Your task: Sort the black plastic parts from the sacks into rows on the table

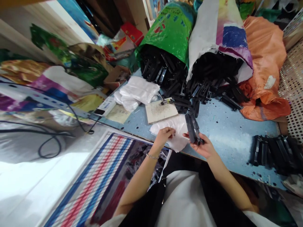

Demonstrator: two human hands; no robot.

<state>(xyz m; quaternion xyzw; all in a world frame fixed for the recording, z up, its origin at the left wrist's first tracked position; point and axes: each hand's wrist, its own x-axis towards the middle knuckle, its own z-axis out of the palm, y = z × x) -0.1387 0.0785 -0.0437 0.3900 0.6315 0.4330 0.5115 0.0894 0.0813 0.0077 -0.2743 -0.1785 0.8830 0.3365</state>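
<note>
My right hand (202,146) is closed around a few long black plastic parts (193,127), held together over the front edge of the bench. A stack of thin white plastic bags (180,126) lies just beside them. Over the left side of that stack is my left hand (166,135), its fingers curled together; whether they pinch a bag is hidden. Behind the bags sits a cream-coloured flat block (161,112), with some black parts resting at its far corner. Another folded pile of white bags (139,90) lies farther back on the left.
A green sack (169,30) and a white printed sack (205,34) spill black parts onto the blue bench (220,126). An orange sack (265,56) stands at right. Black parts (276,154) are lined up at the right front. A striped woven bag (94,186) stands below left.
</note>
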